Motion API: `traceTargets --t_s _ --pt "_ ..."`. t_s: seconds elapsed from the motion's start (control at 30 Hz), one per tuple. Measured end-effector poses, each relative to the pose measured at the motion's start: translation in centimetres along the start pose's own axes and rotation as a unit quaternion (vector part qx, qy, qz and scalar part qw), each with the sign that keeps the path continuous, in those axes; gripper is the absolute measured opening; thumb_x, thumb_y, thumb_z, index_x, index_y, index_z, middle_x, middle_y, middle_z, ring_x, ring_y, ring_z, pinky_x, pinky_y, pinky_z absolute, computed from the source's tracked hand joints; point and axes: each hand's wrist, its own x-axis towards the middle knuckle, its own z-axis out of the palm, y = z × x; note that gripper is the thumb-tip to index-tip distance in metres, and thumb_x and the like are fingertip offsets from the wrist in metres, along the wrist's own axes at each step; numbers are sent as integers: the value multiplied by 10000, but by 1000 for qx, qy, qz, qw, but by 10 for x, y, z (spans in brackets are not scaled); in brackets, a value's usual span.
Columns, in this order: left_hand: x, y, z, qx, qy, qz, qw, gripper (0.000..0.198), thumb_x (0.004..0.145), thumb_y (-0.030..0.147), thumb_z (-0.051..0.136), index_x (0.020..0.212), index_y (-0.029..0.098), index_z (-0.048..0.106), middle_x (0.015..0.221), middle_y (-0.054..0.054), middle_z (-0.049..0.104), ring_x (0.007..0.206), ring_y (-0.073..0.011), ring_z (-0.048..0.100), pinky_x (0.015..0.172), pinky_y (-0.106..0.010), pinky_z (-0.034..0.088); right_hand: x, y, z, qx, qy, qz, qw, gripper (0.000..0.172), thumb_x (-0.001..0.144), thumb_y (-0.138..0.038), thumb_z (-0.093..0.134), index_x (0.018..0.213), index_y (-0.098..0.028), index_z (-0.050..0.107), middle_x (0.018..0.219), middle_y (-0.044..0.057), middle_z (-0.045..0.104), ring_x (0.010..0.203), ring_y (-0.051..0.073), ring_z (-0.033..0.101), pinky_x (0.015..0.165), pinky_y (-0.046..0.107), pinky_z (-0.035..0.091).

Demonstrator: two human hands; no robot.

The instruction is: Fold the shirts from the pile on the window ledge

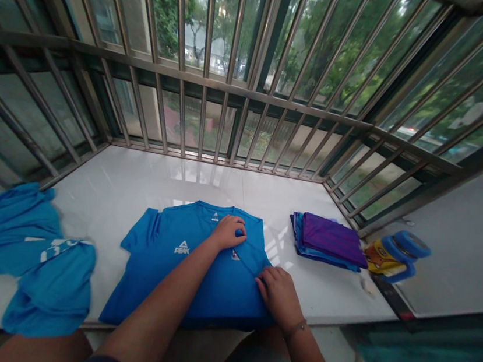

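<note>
Barred windows (277, 33) facing green trees (167, 16) enclose a glossy white ledge (127, 176).

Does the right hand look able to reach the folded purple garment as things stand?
Probably yes: only white ledge shows between the right hand and the folded purple garment, though the hand touches the blue shirt and would have to leave it.

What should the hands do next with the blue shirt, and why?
I'd probably have the left hand lay its bit of cloth flat: it seems to pinch the blue shirt near the collar, the right hand touches the shirt's side, and a slanting crease runs between them.
</note>
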Motion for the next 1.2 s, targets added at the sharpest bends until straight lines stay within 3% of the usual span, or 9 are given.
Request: traceTargets --t_s 0.27,0.43,0.6,0.67,0.77,0.87,1.03,1.1,1.2 --pt "10 20 5 48 10 -1 999 145 956 314 722 1048 226 790 1309 -115 735 1304 -317 640 1300 -602 317 16 6 2 -55 9 221 974 274 1114 -372 541 1191 -173 713 1120 137 743 1034 273 701 905 350 467" --pt "27 43 30 106 -34 69 991 324 1071 275 527 1322 224 726 1428 -115 721 1403 -260 597 1346 -504 269 27 9 10 -71 -44 245 966 284 1122 -360 501 1032 -182 703 1065 128 742 990 253 708 881 332 478" --pt "25 43 52 109 -47 28 992 542 1087 417 518 1589 217 572 1728 -152 466 1606 -345 401 1332 -607 257 29 7 6 -98 -59 321 940 316 1111 -330 452 1078 -153 712 1087 174 751 990 281 729 841 359 520" --pt "22 41 53 110 -44 11 993 589 1102 441 479 1646 215 516 1757 -154 412 1640 -353 344 1344 -621 209 30 4 6 -111 -31 317 941 330 1097 -303 443 1165 -138 721 1198 212 747 1096 317 722 918 403 536" --pt "22 41 52 110 -45 -3 993 628 1102 475 469 1679 227 477 1769 -138 388 1654 -356 319 1352 -619 179 32 -5 15 -83 -4 216 973 478 1103 -292 400 1469 -94 635 1560 245 603 1448 333 570 1196 459 427" --pt "24 45 49 112 -47 -11 993 665 1078 512 514 1685 242 474 1765 -129 398 1649 -362 330 1349 -613 202 32 -15 31 -41 -71 168 982 647 1117 -407 390 1689 -106 425 1772 186 358 1652 337 316 1313 525 284" --pt "22 50 27 138 -16 -33 990 583 1062 434 550 1620 265 565 1701 -139 506 1599 -357 416 1328 -583 273 27 -22 45 -41 -112 206 971 693 1135 -489 300 1753 -175 315 1822 112 228 1694 328 207 1337 605 192" --pt "11 44 3 162 21 -66 984 528 1085 320 471 1598 255 579 1683 -145 527 1575 -327 445 1308 -548 316 27 -23 44 -47 -110 207 971 692 1139 -491 285 1754 -175 309 1824 103 221 1695 319 203 1342 600 184" --pt "-29 19 -52 216 105 -189 952 487 1071 182 398 1489 227 643 1554 -140 634 1419 -294 577 1178 -448 461 26 -23 41 -50 -106 206 971 697 1139 -495 281 1755 -170 306 1824 95 220 1696 313 202 1346 592 184"
